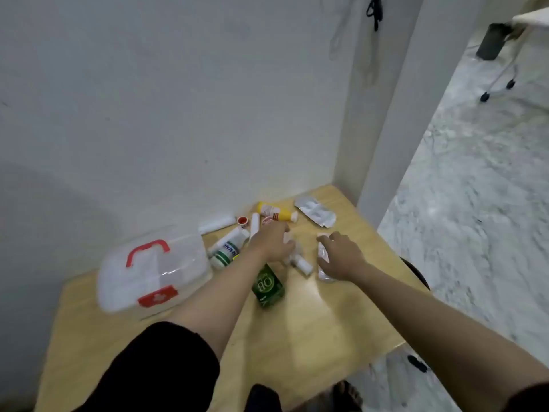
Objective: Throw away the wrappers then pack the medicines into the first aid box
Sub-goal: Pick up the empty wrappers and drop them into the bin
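A clear plastic first aid box [154, 278] with a red handle and red cross latch stands closed on the left of the wooden table [297, 337]. Medicines lie in a heap behind it: a yellow bottle [274, 211], white bottles [228, 248], a green box [267, 288], a white roll [217, 225]. My left hand [274, 243] reaches over the heap, fingers curled on a small whitish item that I cannot make out. My right hand [341, 257] rests on a clear plastic wrapper [322, 260], fingers closing on it. A silver blister wrapper [316, 211] lies at the back.
The table stands in a corner between white walls. Its right edge drops to a marbled floor. A dark round object [416, 272] shows beside that edge. A wheeled stand [499, 81] is far off at the upper right.
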Motion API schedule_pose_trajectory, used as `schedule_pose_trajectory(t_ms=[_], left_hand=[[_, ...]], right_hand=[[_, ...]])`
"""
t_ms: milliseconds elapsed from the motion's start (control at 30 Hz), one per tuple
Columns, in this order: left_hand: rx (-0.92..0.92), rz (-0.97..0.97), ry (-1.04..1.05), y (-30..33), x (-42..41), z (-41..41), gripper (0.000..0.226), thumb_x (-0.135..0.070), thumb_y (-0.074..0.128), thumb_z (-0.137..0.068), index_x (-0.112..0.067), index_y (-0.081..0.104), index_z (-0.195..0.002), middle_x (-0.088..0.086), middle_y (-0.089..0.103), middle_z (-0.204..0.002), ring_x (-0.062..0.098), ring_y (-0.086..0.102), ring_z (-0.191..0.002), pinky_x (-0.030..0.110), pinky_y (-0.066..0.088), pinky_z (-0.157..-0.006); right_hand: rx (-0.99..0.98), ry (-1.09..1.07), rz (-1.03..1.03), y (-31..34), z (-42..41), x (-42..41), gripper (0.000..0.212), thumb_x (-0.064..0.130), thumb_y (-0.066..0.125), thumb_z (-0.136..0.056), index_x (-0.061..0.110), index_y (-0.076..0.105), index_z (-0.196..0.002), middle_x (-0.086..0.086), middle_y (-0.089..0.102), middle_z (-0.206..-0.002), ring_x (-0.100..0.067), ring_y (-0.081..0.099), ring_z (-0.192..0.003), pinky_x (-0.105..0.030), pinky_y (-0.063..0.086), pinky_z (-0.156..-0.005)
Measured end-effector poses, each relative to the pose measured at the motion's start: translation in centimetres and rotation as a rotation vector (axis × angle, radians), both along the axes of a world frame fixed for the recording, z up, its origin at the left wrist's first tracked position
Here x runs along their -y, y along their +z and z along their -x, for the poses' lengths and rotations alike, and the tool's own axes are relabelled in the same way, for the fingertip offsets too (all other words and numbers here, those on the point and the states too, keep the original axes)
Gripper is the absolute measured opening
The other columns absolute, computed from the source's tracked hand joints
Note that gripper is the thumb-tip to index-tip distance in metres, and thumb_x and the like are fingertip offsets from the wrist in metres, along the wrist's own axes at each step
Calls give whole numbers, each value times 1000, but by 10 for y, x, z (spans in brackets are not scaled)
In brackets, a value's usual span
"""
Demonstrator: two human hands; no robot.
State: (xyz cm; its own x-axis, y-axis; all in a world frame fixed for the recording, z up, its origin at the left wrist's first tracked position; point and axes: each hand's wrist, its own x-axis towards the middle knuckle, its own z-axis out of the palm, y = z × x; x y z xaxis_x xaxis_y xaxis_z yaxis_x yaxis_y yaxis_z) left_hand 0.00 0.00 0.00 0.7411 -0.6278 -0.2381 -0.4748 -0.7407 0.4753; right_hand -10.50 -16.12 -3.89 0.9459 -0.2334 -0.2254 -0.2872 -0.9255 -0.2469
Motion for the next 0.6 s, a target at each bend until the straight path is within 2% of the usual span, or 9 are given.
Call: schedule_pose_trajectory(t_ms=[167,367,500,600], left_hand=[[-66,-40,20,-13,46,3,58,-32,56,-88,-10,40,-139,16,46,-141,30,46,-128,41,41,-101],[-37,-30,93,-39,101,1,53,-28,53,-90,-10,40,-138,21,40,-138,37,47,-121,39,44,-93],[-24,4,286,-58,127,-3,55,-39,49,-91,-21,39,-142,22,37,-137,37,44,-122,39,41,-95],[-29,-25,466,-64,145,-4,48,-45,43,-93,-27,46,-137,17,34,-140,35,38,-128,44,39,-99]], right_hand=[[42,-53,15,-29,14,12,51,48,52,-80,28,46,-127,-12,38,-138,-34,42,-117,-43,33,-99],[225,-113,-56,-52,25,58,53,55,45,-72,29,56,-118,-16,48,-134,-38,51,-109,-47,40,-91],[168,-113,-34,-56,27,97,54,60,43,-76,33,53,-122,-19,47,-132,-40,51,-107,-52,39,-90],[131,-71,-33,-54,30,117,56,64,36,-79,39,47,-128,-14,41,-141,-39,42,-122,-60,28,-101]])
